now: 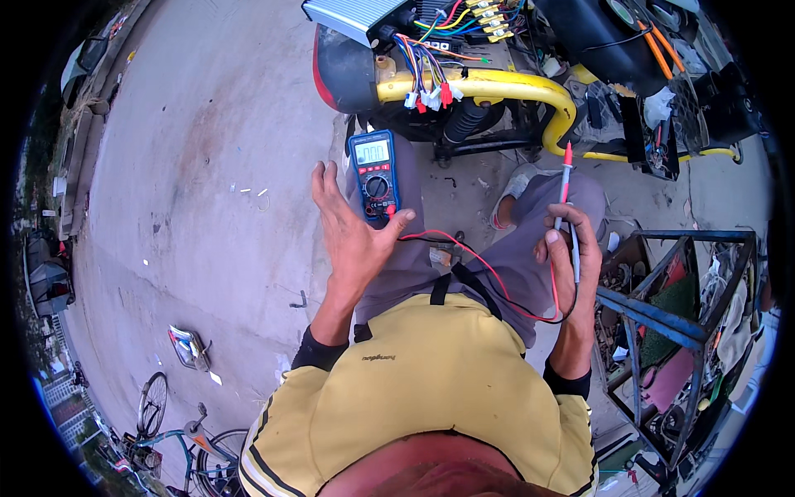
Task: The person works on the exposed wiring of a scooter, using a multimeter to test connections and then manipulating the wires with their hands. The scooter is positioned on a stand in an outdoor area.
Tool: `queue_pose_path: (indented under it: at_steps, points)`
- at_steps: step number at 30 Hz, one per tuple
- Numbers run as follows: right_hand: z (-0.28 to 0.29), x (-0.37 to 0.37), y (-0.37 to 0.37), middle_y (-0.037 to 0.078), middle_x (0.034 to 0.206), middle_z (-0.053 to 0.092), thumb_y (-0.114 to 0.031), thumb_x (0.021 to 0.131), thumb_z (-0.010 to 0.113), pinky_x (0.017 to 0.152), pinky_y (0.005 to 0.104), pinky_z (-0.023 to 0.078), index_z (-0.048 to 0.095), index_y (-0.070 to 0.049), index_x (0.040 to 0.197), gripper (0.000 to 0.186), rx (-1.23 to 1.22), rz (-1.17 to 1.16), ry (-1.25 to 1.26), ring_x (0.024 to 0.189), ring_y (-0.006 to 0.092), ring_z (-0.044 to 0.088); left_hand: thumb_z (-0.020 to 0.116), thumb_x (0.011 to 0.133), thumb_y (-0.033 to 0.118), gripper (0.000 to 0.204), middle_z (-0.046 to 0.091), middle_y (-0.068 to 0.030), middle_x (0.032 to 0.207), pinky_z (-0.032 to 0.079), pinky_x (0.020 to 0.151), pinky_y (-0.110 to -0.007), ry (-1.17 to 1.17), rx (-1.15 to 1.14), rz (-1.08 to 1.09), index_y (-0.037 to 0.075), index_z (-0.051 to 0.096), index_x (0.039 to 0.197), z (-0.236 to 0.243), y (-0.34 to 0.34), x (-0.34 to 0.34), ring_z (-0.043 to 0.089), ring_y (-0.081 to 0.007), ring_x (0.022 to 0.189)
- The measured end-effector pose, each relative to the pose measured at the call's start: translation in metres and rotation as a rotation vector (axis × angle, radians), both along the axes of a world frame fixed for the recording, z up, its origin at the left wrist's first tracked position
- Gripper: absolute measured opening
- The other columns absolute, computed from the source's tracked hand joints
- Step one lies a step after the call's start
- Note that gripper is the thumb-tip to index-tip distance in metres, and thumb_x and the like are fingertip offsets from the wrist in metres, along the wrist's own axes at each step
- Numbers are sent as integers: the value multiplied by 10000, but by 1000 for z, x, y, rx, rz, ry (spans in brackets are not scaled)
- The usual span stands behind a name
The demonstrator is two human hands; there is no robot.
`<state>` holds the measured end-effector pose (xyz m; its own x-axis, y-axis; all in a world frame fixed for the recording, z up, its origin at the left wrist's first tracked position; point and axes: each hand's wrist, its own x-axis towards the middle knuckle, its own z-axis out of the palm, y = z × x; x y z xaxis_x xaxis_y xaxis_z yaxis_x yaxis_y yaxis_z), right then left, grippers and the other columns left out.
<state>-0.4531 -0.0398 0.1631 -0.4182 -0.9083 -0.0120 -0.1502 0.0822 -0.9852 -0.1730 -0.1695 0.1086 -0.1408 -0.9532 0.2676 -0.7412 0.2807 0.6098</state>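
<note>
Hands (pixel 354 236), right (pixel 586 258) gripping red-and-grey probe (pixel 566 176), left (pixel 356 240) beside blue-edged multimeter (pixel 375 170)

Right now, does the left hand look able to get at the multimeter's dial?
Likely yes: the left hand is open right beside the blue multimeter, whose dial shows uncovered, so nothing seems in the way of the fingers.

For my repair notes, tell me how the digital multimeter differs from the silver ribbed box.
The digital multimeter is blue and black, while the silver ribbed box is metallic grey. The multimeter's face carries a display and rotary dial; the box's visible surfaces show neither. The multimeter is beside the left hand; the box sits near the yellow tubular frame. Both are boxy.
</note>
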Motion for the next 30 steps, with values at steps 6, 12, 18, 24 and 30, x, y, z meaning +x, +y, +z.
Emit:
queue_pose_path:
  at_steps: [6,12,18,24,30]
  points:
    - [-61,49,-31,15,962,606,-33,1032,621,733,255,531,632,-11,1299,268,23,55,-51,774,82,584,863,788,121,1064,268,-332,1618,332,1230,-537,74,32,-32,-9,196,1606,-43,9,-14,326,-513,1508]
    - [-98,80,-44,64,1052,642,-184,1066,660,877,321,579,576,27,1401,404,53,40,-308,1003,180,707,752,787,-40,902,333,-323,1601,338,1221,-534,158,27,-143,-5,277,1553,-44,16,-14,368,-508,1488]
    - [-90,75,-34,199,1309,646,-416,1088,615,1037,391,567,448,29,1519,643,-33,-12,-599,1223,246,667,755,797,-36,845,360,-326,1588,392,1192,-518,313,-90,-418,30,324,1520,-22,29,-48,435,-496,1453]
    - [-40,62,-15,155,1388,611,-420,1106,563,1078,393,540,431,4,1509,600,-467,-120,-867,1256,221,634,777,795,-8,801,365,-355,1581,399,1164,-555,400,-236,-798,34,349,1471,15,38,-123,474,-516,1413]
    - [4,24,14,142,1352,626,-395,1140,493,1021,372,566,463,-3,1474,516,-582,-252,-737,1187,203,665,825,804,230,651,467,-262,1497,415,1083,-514,231,-357,-976,44,525,1351,83,37,-157,542,-455,1279]
